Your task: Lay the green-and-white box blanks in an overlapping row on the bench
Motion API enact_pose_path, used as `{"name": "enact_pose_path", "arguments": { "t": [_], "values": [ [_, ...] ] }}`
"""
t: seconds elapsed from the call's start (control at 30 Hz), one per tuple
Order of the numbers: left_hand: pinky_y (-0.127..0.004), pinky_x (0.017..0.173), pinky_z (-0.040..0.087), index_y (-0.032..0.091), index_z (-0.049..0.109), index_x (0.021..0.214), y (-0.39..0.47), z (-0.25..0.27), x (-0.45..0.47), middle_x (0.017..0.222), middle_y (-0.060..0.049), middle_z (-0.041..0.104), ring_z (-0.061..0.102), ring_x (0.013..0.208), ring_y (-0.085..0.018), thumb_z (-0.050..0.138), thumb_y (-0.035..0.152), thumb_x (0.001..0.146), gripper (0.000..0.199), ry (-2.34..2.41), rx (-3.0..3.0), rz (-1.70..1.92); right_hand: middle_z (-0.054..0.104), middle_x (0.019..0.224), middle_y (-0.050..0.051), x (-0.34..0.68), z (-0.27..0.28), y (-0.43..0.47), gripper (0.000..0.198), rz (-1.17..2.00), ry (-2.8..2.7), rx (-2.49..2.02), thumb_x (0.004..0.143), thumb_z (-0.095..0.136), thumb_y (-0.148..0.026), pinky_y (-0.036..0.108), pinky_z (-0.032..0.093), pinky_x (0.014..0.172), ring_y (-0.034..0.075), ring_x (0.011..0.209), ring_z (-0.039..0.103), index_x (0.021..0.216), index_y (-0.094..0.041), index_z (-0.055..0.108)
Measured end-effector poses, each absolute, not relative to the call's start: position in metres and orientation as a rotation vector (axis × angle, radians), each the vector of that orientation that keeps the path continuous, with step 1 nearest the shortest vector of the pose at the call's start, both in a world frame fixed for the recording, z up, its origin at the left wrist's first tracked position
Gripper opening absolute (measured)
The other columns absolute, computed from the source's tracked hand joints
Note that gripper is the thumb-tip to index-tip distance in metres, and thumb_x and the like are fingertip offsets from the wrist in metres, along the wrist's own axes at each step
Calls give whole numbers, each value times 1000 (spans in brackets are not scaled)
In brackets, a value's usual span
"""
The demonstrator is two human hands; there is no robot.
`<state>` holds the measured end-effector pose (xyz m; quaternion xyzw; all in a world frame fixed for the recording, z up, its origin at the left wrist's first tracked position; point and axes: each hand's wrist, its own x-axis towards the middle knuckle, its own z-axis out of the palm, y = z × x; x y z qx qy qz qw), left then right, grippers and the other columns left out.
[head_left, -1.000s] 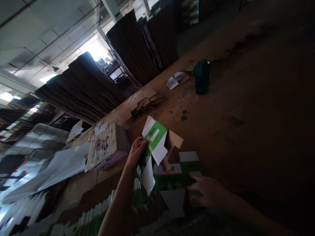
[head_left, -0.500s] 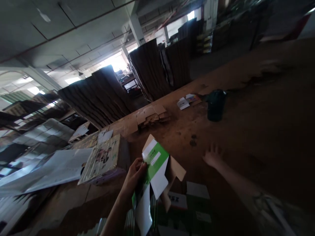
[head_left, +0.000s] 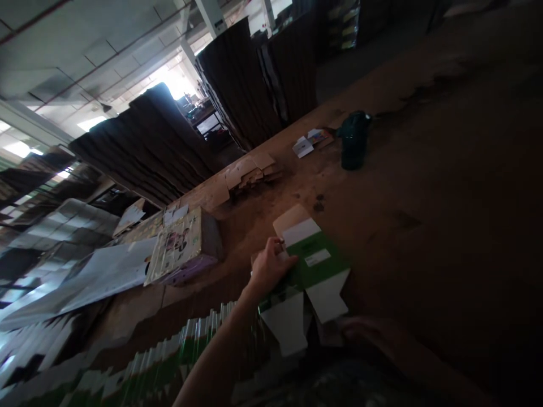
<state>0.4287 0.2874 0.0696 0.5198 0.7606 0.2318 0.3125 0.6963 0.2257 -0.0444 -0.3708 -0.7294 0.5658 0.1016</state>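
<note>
One carton pinched in left fingers — right fingers too dim to tell; green-white row alongside, dark jug beyond.

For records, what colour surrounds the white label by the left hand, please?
Green carton panel, in head view.

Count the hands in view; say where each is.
2. The left hand holds the green and white carton by its left side; the right hand, dim and blurred, is at lower right, by the near flaps. Dark areas could hide others.
</note>
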Motion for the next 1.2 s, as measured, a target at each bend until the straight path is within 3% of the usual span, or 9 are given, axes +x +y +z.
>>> {"name": "enact_pose_path", "arguments": {
  "t": [0.13,0.27,0.33,0.53,0.7,0.83,0.9,1.03,1.2],
  "values": [
    [-36,86,43,27,40,135,275,35,458,115,-6,59,56,103,-27,74,41,67,78,1867,1970,105,72,109,7,762,-56,250,42,1251,-2036,-1683,82,42,-52,44,54,84,32,99,67,102,-29,72],
    [-49,100,34,28,46,132,259,-4,465,135,-10,45,40,124,-32,73,40,70,69,1670,2307,-121,54,136,15,783,-89,238,63,568,-2192,-1796,63,56,-37,59,36,102,40,130,41,123,-22,62],
    [-51,103,31,28,46,132,257,-15,462,136,-9,44,37,126,-31,73,39,72,66,1659,2324,-110,55,135,16,781,-92,232,65,474,-2224,-1828,60,54,-30,58,38,100,38,128,45,123,-22,62],
    [-40,104,33,24,45,132,268,8,456,131,-8,51,42,124,-24,51,38,89,45,1775,1995,325,72,109,10,710,12,242,47,970,-2001,-1642,80,47,-48,43,51,82,31,97,66,116,-25,66],
    [-46,102,29,24,58,114,266,29,458,116,-6,59,47,116,-26,48,41,91,30,1999,1991,146,72,70,8,647,42,226,65,1791,-2002,-1216,86,28,-65,33,52,61,24,66,69,71,-19,70],
    [-43,94,34,21,61,103,255,12,459,110,-7,60,50,109,-27,57,39,86,25,2075,2058,-72,70,108,18,708,-35,224,68,1167,-1915,-1672,71,39,-71,50,47,90,37,111,59,101,-18,70],
    [-38,89,36,21,63,95,253,4,458,103,-6,62,53,103,-24,52,34,89,18,2077,2046,-65,70,108,20,748,-68,232,78,1013,-1771,-1830,67,42,-72,52,47,89,38,108,61,117,-15,63],
    [-34,82,37,23,67,84,258,2,457,92,-4,67,56,96,-22,52,27,88,16,2062,1974,-20,74,92,15,766,-77,247,73,1104,-1626,-1901,80,32,-68,48,54,77,32,83,70,123,-16,60],
    [-35,80,37,25,70,80,262,3,458,93,-2,70,57,96,-22,58,24,83,13,2114,1890,-7,51,140,14,687,-64,230,68,1170,-2024,-1404,88,28,-66,49,40,103,32,129,45,131,-22,56]
  ]
}}
